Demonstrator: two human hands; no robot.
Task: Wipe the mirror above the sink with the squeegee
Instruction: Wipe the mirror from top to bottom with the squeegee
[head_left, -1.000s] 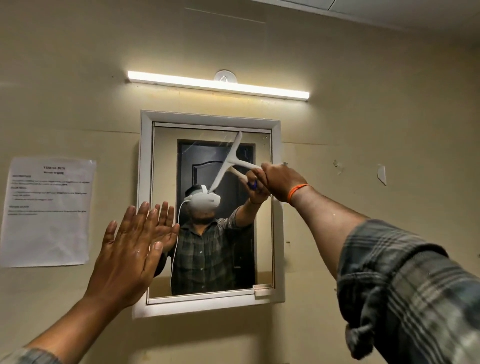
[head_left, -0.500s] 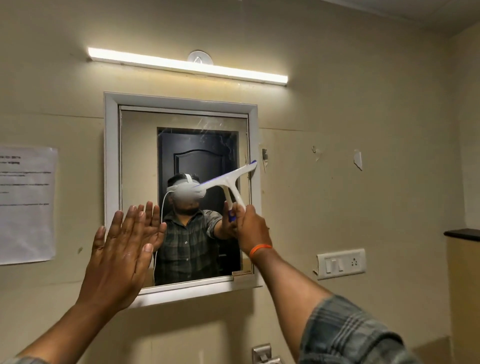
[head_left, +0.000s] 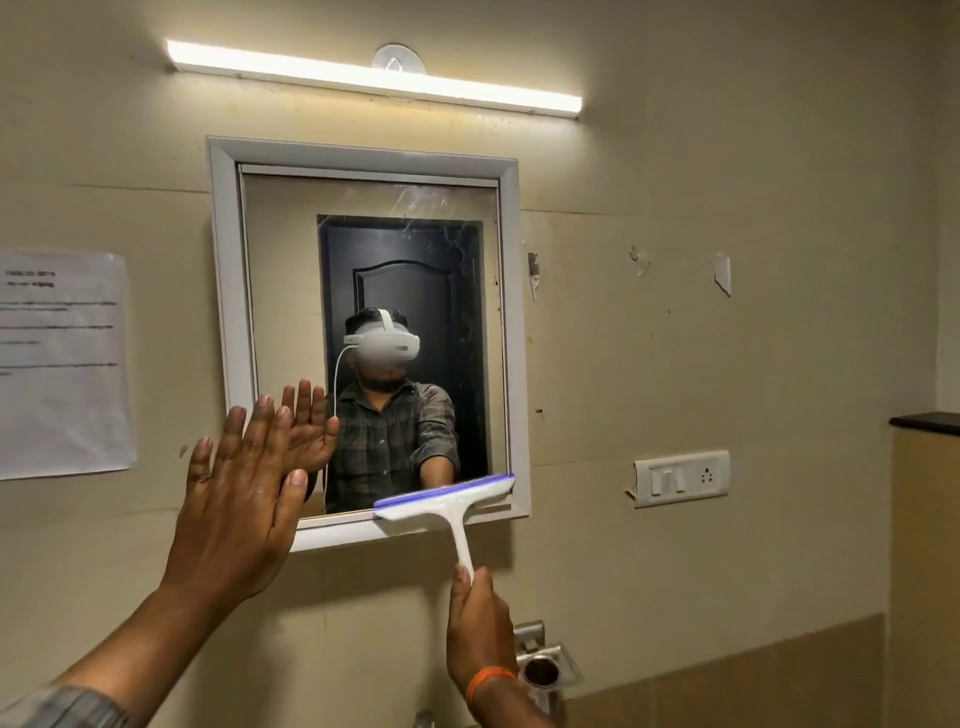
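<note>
Squeegee now down at the mirror's bottom right corner, blade level across the lower frame, after sweeping down from the upper glass a second ago; that pass looks finished. Right hand grips the handle from below; left hand stays flat-fingered by the frame. Smears remain upper right. Tube light above, notice left, switch plate right

A washroom: framed wall mirror under a tube light, metal holder below, switch plate alongside.
</note>
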